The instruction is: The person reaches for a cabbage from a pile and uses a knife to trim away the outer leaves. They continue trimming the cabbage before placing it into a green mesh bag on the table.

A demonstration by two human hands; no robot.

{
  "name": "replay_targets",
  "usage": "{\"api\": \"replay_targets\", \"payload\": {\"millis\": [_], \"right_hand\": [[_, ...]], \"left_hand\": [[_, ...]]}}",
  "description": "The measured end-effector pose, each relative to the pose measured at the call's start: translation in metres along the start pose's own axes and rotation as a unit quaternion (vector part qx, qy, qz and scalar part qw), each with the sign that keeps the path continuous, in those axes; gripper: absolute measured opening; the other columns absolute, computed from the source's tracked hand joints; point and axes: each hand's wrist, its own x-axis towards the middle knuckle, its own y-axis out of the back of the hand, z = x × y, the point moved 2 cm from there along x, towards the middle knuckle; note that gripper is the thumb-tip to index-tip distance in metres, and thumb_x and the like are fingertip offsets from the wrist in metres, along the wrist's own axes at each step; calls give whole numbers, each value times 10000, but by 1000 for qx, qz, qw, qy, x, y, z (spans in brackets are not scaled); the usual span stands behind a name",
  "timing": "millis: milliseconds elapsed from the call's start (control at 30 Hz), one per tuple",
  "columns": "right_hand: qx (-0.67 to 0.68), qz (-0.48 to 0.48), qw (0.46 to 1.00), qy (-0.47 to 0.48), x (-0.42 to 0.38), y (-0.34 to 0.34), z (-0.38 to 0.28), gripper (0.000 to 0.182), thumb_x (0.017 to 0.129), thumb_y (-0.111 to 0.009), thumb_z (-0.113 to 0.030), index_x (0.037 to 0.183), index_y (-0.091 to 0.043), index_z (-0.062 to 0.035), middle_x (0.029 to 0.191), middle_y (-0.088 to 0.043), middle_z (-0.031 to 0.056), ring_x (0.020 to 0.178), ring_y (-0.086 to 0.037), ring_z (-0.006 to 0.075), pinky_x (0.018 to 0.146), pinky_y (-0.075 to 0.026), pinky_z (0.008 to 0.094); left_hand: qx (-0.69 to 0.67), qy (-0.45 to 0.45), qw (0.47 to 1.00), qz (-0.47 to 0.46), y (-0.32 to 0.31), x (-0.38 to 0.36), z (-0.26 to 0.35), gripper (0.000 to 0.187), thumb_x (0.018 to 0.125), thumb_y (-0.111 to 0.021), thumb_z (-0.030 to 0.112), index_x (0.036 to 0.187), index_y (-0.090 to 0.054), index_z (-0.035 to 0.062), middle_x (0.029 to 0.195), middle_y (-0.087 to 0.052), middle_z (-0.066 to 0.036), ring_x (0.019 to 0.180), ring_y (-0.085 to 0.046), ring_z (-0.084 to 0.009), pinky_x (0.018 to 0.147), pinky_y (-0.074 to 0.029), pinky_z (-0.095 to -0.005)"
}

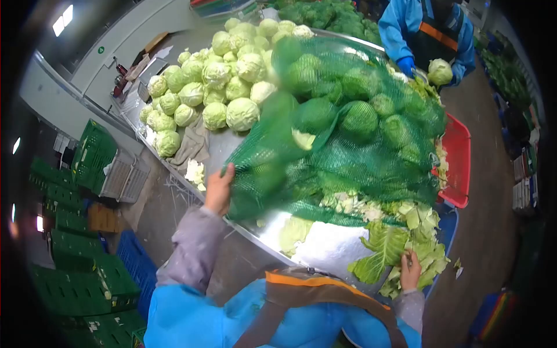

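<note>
At the near edge of the table [325,246], the right hand [411,271] curls its fingers narrowly at a loose leaf [383,245]; whether they grip it cannot be told. Farther off, the left hand [218,194] pinches a green net [258,174] spread over cabbages. Beyond lie uncovered cabbages [242,114]; a wall sign [101,50] is too small to read.

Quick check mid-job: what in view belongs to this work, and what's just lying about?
Seems part of the job:
- net, gripped by the left hand
- cabbages, under the net and loose
- leaf, at the right hand
- table beneath them

Probably just lying about:
- cloth, beside loose cabbages
- brown box, off the table
</note>
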Motion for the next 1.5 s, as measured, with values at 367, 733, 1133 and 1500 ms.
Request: {"api": "replay_targets", "payload": {"millis": [367,733,1133,1500], "right_hand": [[159,-62,985,2,14,-97,-137,410,722,-761,-82,1091,-587,-39,920,-575,27,546,-465,48,497,-375,173],[171,-100,965,-173,-8,-74,-93,725,713,-806,-160,1320,-444,3,898,-578,73,452,-476,77,388,-370,215],[-108,12,993,46,-54,-89,-64,335,748,-670,-46,1056,-540,-45,822,-634,140,684,-617,268,633,-472,355],[-79,-71,994,17,-63,-66,-84,174,776,-556,-116,935,-516,-61,634,-584,174,630,-590,369,563,-441,440]], "left_hand": [[362,-589,719,68,-53,-3,74,278,650,-687,-2,918,-660,67,823,-619,-103,784,-579,-338,735,-465,-381],[122,119,875,-453,-199,-144,-63,1087,609,-852,390,1360,-232,-92,1328,-386,-288,1220,-435,-374,1026,-378,-388],[342,-169,821,-425,-166,-116,-33,1209,446,-915,424,1339,-268,-73,1291,-400,-298,1205,-404,-402,1017,-358,-443],[470,-246,755,-385,-224,-177,-33,1093,468,-892,360,1310,-303,-13,1351,-361,-206,1282,-320,-362,964,-388,-508]]}}
